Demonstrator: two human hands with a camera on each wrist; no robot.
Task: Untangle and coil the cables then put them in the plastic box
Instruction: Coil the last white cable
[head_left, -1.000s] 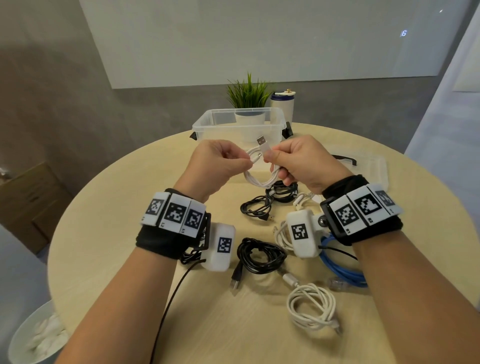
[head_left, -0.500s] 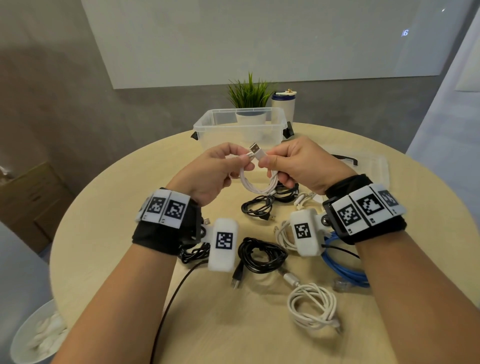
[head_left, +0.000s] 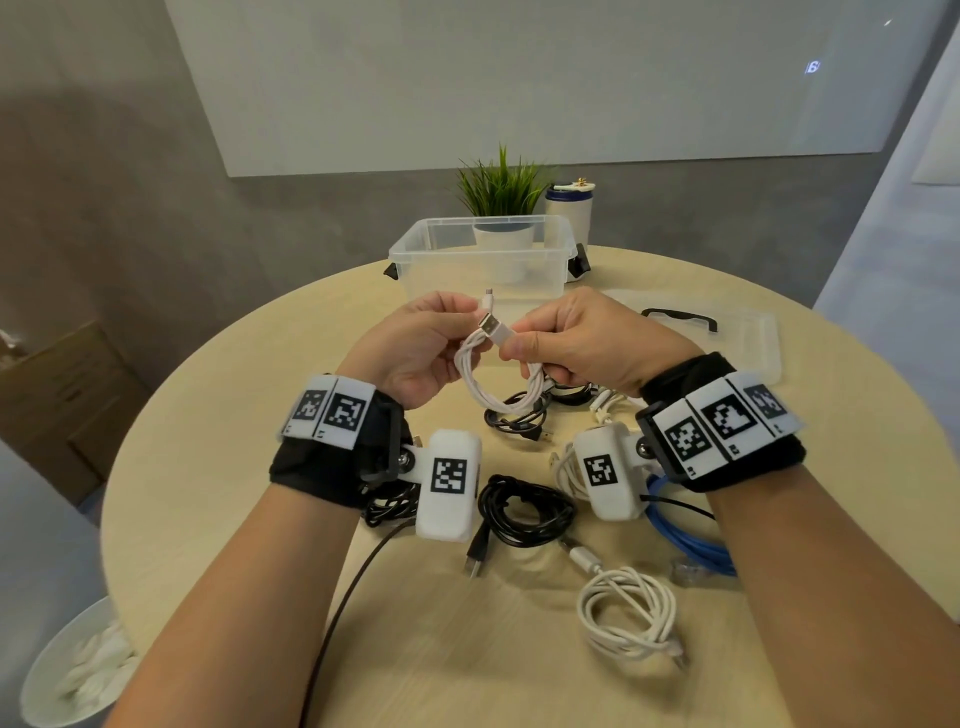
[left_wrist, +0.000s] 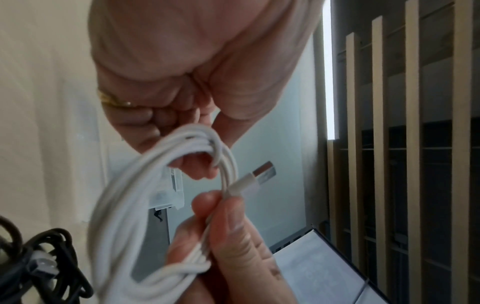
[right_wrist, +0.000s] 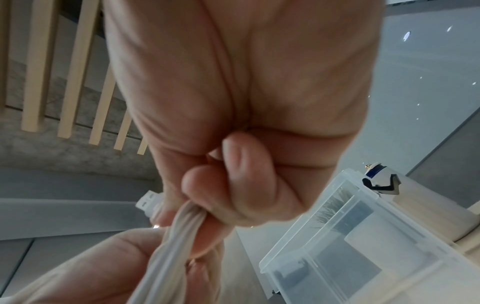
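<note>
Head view alone shows both hands (head_left: 511, 345) gripping the white cable (head_left: 488, 379) above loose coils (head_left: 524, 506).

Two hands: left (head_left: 415, 348), right (head_left: 587, 343). White cables, three: one held (head_left: 485, 384), one at five o'clock (head_left: 631, 613), one partly hidden (head_left: 563, 467). At least three black coils, largest (head_left: 524, 512). One blue cable (head_left: 685, 535). One box (head_left: 483, 260), one lid (head_left: 748, 343), one plant (head_left: 501, 187), one desk (head_left: 260, 415).

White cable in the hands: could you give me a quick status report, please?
Both hands, left and right, grip the coiled white cable above the table. Plastic box open, nothing in it yet. Path to it clear.
</note>
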